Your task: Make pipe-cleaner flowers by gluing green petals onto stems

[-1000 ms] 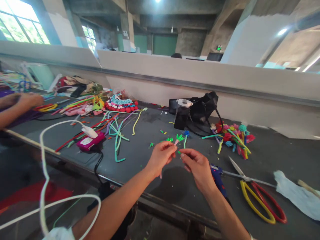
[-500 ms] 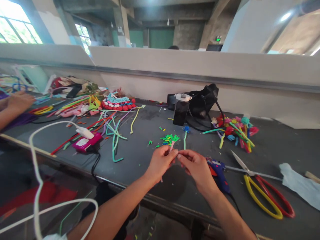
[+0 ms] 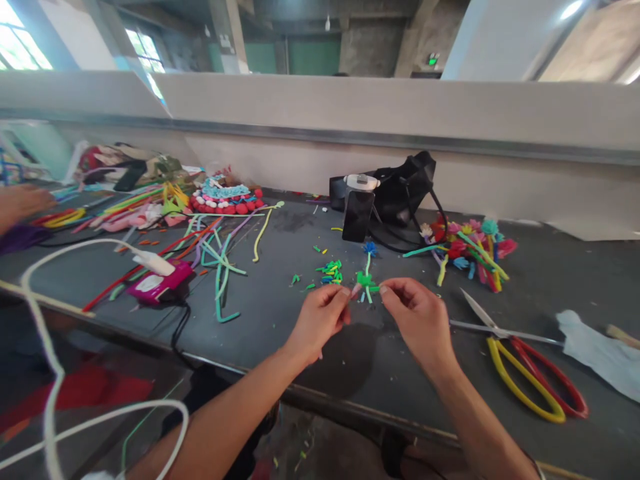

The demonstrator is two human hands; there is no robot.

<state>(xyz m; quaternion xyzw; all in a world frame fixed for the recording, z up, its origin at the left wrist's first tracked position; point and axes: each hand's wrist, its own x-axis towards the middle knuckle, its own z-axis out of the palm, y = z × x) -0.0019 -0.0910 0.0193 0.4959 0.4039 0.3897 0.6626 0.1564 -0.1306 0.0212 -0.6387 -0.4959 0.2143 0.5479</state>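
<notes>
My left hand (image 3: 320,319) and my right hand (image 3: 419,319) are held close together over the dark table (image 3: 280,307), both pinched shut. Between their fingertips sits a small green pipe-cleaner flower piece (image 3: 367,281) on a pink stem; each hand grips one side of it. Just beyond lie green, yellow and blue pipe-cleaner offcuts (image 3: 330,270) and a small blue flower on a green stem (image 3: 369,252).
Large scissors with yellow and red handles (image 3: 520,363) lie to the right beside a white cloth (image 3: 600,353). A bunch of finished flowers (image 3: 470,250), a black bag and a phone (image 3: 357,215) stand behind. Loose pipe cleaners (image 3: 220,257), a pink device (image 3: 157,283) and another person's hand (image 3: 20,200) are at the left.
The view has shifted left and down. My hands have moved slightly apart and forward, and the green flower piece now shows spread out between my fingertips. The blue glue gun is hidden behind my right hand.
</notes>
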